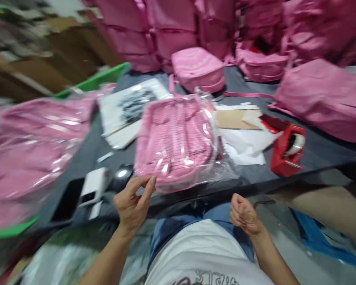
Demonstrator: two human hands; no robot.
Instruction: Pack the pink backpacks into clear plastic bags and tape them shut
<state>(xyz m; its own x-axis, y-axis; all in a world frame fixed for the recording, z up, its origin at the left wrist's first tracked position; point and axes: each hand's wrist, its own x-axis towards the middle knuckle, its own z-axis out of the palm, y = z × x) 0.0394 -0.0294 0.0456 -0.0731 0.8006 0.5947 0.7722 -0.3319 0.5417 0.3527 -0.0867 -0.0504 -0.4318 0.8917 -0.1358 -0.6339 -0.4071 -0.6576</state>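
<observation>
A pink backpack (175, 138) in a clear plastic bag (225, 171) lies flat on the dark table, straps facing up. My left hand (133, 206) is at its lower left corner, thumb and forefinger pinched together on the edge of the plastic. Off the table's front edge, over my lap, my right hand (245, 215) is closed with its fingers curled in. Whatever it may hold is hidden. A red tape dispenser (288, 152) stands to the right of the bagged backpack.
Bagged pink backpacks (44, 134) fill a green-rimmed bin at left. A phone (68, 200), a white device (94, 186) and a black mouse (121, 177) lie nearby. More pink bags (198, 69) line the back. Another person's arm (329, 209) shows at right.
</observation>
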